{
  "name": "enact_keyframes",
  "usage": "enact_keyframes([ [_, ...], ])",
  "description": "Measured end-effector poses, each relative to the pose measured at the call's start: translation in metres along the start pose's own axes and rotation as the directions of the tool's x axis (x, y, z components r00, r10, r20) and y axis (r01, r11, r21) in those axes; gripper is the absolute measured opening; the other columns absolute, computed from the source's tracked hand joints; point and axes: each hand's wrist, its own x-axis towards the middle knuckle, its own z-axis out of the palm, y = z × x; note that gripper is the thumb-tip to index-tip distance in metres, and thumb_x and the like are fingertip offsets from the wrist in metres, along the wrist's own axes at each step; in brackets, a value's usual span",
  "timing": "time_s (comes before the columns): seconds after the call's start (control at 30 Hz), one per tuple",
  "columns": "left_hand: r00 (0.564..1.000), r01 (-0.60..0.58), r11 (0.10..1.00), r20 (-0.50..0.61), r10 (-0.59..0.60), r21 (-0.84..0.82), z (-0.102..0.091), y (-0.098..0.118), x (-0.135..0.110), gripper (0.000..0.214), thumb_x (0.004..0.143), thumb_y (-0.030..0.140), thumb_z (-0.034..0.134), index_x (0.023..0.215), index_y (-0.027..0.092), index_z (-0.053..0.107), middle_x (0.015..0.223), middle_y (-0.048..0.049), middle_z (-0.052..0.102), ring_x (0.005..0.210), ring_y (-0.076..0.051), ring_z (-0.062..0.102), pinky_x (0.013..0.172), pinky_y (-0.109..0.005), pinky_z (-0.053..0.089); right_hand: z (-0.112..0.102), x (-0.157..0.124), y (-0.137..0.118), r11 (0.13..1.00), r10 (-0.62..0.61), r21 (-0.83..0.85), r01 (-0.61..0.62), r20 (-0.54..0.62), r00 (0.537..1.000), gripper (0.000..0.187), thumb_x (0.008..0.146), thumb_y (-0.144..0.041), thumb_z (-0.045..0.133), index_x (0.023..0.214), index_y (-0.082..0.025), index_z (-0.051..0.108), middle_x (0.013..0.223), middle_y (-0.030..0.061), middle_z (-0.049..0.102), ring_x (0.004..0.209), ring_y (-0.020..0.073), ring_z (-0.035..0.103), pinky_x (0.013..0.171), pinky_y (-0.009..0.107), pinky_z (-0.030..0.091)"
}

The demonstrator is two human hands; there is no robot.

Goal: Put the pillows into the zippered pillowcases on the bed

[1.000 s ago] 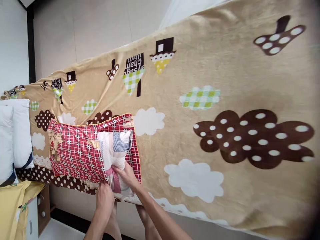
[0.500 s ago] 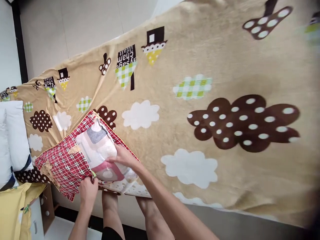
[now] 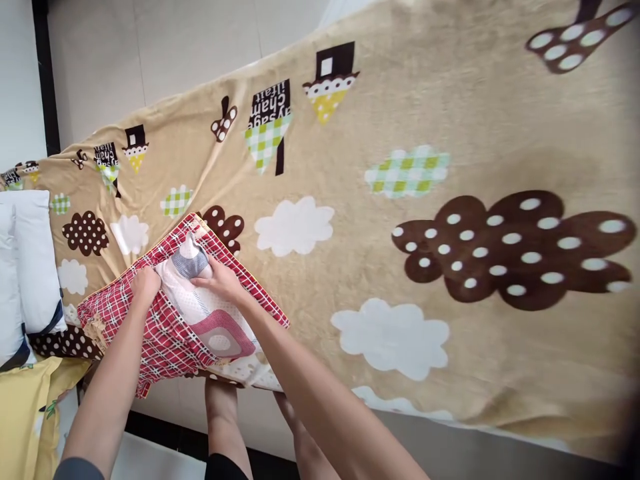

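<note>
Head view: a patchwork pillow (image 3: 210, 315) in white, pink and grey-blue lies partly inside a red plaid cover (image 3: 167, 343), its exposed part showing at the wide mouth. Both rest at a slant on the bed's beige blanket (image 3: 295, 300), close to the edge on the person's side. The left hand (image 3: 146, 285) has its fingers curled tight, gripping the cover at the rim of the opening. The right hand (image 3: 219, 277) grips the pillow near its far corner, thumb on the pale fabric beside the grey-blue patch; its other fingertips are partly hidden. The cover's lower flap extends beneath the pillow and under the right wrist. White pillows (image 3: 37, 260) lie at the bed's left end, with a yellow cloth (image 3: 23, 400) just below them. The person's bare legs (image 3: 221, 403) stand next to the bed.
</note>
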Motion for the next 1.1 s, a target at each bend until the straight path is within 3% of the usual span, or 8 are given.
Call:
enact_keyframes([
  [0.27,0.950,-0.234,0.965,-0.237,0.202,-0.115,-0.006,0.014,-0.012,0.033,0.095,0.027,0.038,0.075,0.016,0.062,0.079,-0.0079,0.067,0.076,-0.017,0.058,0.071,-0.027,0.037,0.052,-0.005,-0.040,0.967,-0.157,-0.189,0.172,0.088,0.984,0.033,0.081,-0.037,0.067,0.110,-0.024,0.058,0.110,0.0065,0.067,0.097,0.0250,0.062,0.080,0.033,0.045],
  [0.37,0.924,-0.304,0.920,-0.312,0.222,-0.246,-0.001,0.013,-0.010,0.030,0.093,0.027,0.041,0.068,0.018,0.055,0.068,-0.0036,0.060,0.067,-0.015,0.052,0.067,-0.026,0.034,0.052,-0.003,-0.037,0.963,-0.150,-0.210,0.167,0.095,0.984,0.041,0.084,-0.041,0.066,0.119,-0.023,0.055,0.112,0.0098,0.066,0.099,0.0255,0.063,0.082,0.034,0.046],
  [0.5,0.910,-0.337,0.877,-0.358,0.209,-0.343,-0.002,0.005,-0.022,0.021,0.092,0.027,0.042,0.076,0.019,0.053,0.073,-0.0031,0.059,0.070,-0.015,0.052,0.069,-0.025,0.037,0.017,-0.016,0.006,0.988,-0.152,-0.030,0.152,-0.005,0.988,0.083,0.079,-0.056,0.067,0.148,-0.023,0.034,0.134,0.0133,0.058,0.115,0.0290,0.059,0.095,0.041,0.046],
  [0.63,0.896,-0.414,0.774,-0.363,0.255,-0.479,0.016,-0.016,-0.099,0.025,0.093,0.042,0.043,0.087,0.020,0.055,0.070,-0.0008,0.056,0.059,-0.013,0.049,0.059,-0.024,0.038,-0.007,-0.069,0.073,0.975,-0.025,0.220,0.038,-0.062,0.998,0.083,0.074,-0.059,0.068,0.143,-0.020,0.044,0.138,0.0132,0.055,0.124,0.0306,0.054,0.102,0.045,0.043],
  [0.77,0.980,-0.155,0.860,0.033,0.195,-0.485,0.084,-0.038,-0.190,0.037,0.090,0.038,0.042,0.059,0.021,0.054,0.054,-0.0014,0.056,0.052,-0.014,0.052,0.058,-0.026,0.040,0.011,-0.116,0.105,0.951,0.079,0.302,-0.063,-0.040,0.996,0.078,0.064,-0.056,0.076,0.130,-0.019,0.057,0.134,0.0117,0.059,0.123,0.0327,0.054,0.102,0.043,0.044],
  [0.87,0.965,0.150,0.904,0.257,-0.046,-0.401,0.133,-0.039,-0.209,0.033,0.085,0.040,0.048,0.063,0.020,0.063,0.059,-0.0060,0.066,0.062,-0.022,0.064,0.061,-0.029,0.046,0.027,-0.120,0.093,0.950,0.169,0.271,-0.156,-0.023,0.985,0.058,0.064,-0.052,0.075,0.109,-0.018,0.065,0.110,0.0093,0.070,0.102,0.0319,0.063,0.090,0.042,0.049],
  [0.97,0.951,0.275,0.882,0.245,-0.190,-0.383,0.151,-0.033,-0.193,0.040,0.085,0.045,0.047,0.070,0.016,0.070,0.072,-0.0148,0.072,0.076,-0.030,0.069,0.068,-0.035,0.049,0.031,-0.109,0.071,0.954,0.165,0.250,-0.167,0.031,0.986,0.038,0.069,-0.048,0.071,0.090,-0.017,0.066,0.090,0.0059,0.071,0.085,0.0277,0.064,0.079,0.038,0.049],
  [1.1,0.951,0.308,0.880,0.115,-0.285,-0.362,0.151,-0.033,-0.172,0.046,0.086,0.044,0.044,0.079,0.007,0.072,0.086,-0.0249,0.072,0.087,-0.036,0.069,0.076,-0.040,0.049,0.029,-0.100,0.055,0.947,0.106,0.302,-0.114,0.040,0.994,0.034,0.073,-0.044,0.066,0.093,-0.017,0.066,0.097,0.0072,0.071,0.089,0.0266,0.063,0.080,0.036,0.048],
])
